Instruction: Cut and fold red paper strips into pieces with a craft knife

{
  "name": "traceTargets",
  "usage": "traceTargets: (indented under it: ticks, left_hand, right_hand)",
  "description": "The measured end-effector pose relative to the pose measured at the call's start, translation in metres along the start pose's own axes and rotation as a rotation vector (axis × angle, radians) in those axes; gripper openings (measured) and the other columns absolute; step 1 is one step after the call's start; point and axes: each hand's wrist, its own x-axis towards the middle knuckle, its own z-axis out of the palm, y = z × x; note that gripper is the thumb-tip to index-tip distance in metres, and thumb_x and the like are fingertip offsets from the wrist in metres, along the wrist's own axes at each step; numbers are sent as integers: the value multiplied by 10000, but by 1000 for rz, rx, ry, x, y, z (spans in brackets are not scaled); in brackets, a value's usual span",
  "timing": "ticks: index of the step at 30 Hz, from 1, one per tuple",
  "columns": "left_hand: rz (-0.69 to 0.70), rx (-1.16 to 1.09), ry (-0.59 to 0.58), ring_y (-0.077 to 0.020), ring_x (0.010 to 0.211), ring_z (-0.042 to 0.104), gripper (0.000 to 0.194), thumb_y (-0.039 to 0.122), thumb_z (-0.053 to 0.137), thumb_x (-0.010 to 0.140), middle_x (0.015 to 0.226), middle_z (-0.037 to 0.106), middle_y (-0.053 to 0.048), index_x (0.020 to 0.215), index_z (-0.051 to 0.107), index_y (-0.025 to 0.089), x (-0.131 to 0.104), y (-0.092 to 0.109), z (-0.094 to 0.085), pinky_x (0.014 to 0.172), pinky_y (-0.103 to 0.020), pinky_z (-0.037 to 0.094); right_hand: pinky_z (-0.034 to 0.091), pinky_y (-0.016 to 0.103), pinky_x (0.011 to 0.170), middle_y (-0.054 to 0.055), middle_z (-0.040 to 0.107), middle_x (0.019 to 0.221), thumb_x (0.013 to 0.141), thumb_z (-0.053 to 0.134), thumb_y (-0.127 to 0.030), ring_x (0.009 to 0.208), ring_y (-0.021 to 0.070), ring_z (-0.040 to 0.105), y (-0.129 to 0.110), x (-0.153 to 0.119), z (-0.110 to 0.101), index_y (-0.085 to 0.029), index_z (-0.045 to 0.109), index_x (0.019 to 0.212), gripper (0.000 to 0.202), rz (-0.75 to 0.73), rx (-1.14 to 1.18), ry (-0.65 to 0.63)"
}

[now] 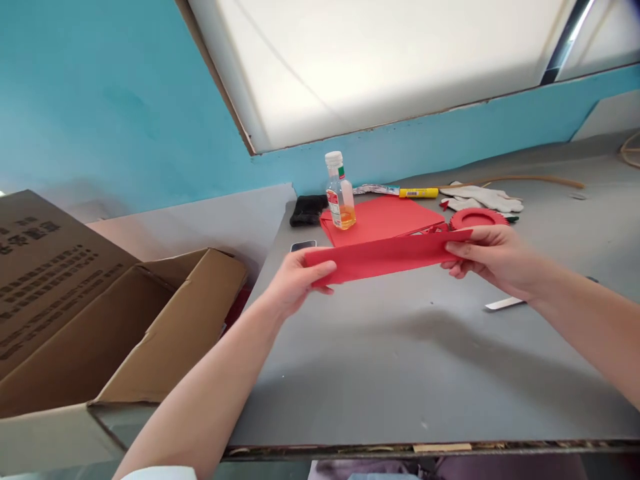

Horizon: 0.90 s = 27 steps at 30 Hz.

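A long strip of red paper (385,259) is stretched between my two hands above the grey table. Its left end is pinched by my left hand (303,277), thumb on top and fingers beneath. My right hand (487,250) grips the other end the same way, a little higher, so the strip tilts slightly. Behind the strip lie red paper sheets (390,215) with a glass bottle (341,193) of amber liquid standing on them. A red ring with a notched edge (477,218) is just beyond my right hand. Partly hidden under my right wrist is a knife-like blade (504,303).
An open cardboard box (175,327) stands left of the grey table (390,387). Along the back lie a black cloth-like item (307,210), a yellow tube (419,193), white gloves (483,198) and a thin brown rod (535,178). A phone-like object (303,245) is near my left hand.
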Motion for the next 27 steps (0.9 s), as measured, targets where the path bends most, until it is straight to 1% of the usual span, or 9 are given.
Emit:
traceTargets:
  ticks: [4,9,12,15,18,21,23,24,27]
  left_hand:
    - [-95,-69,-163,-166,634,655,359,334,696,715,891,659,-79,1024,634,163,-2,-4,13,448,-206,472]
    - [-59,62,-100,-99,402,526,269,305,669,749,482,564,-14,903,657,84,-4,-2,12,376,-186,397]
    - [-16,1,-57,-74,368,460,257,342,641,775,433,517,8,837,653,94,-2,-4,6,362,-178,357]
    - [116,-210,-93,-112,579,579,286,394,650,752,753,638,-43,919,634,162,-1,-6,8,463,-204,435]
    - [208,-348,-161,-214,1026,562,440,343,726,663,1169,561,-68,1061,578,229,-1,-2,24,791,-325,473]
    - [212,-491,-143,-236,1177,467,351,287,685,695,1198,549,-40,1021,563,241,0,6,46,950,-373,368]
    - [204,-575,-146,-200,992,577,123,303,597,768,881,625,-18,827,557,203,2,11,56,931,-368,382]
    - [192,-601,-164,-168,815,608,144,315,553,795,697,580,4,734,522,189,3,14,58,891,-364,412]
    - [115,-557,-281,-84,436,419,264,325,505,804,461,346,60,603,413,180,4,18,59,676,-326,480]
  right_hand:
    - [526,304,527,36,671,658,675,709,-383,544,151,603,3,0,-5,-213,693,782,201,49,-9,-64]
    - [540,318,563,67,685,718,675,703,-410,598,178,623,-2,-4,-1,-206,697,866,280,121,-111,-169]
    - [525,303,523,61,660,647,685,685,-435,538,159,593,-8,-8,6,-176,687,738,265,158,-126,-212]
    - [490,241,465,23,619,577,684,698,-392,476,109,542,-9,-11,18,-175,641,648,227,184,49,-132]
    - [470,185,451,-1,610,570,687,713,-323,464,78,534,0,-15,41,-178,625,703,171,261,258,-83]
    - [506,211,501,22,637,628,730,674,-340,514,102,582,16,-25,69,-171,626,804,190,341,325,-196]
    - [543,265,607,56,670,731,787,600,-393,618,132,631,23,-33,78,-167,632,838,234,339,290,-340]
    - [548,300,671,76,681,806,812,560,-411,706,155,648,23,-35,77,-164,640,861,264,317,212,-454]
    - [541,353,744,75,658,1029,790,587,-394,956,217,611,9,-34,58,-229,605,1112,362,62,-221,-677]
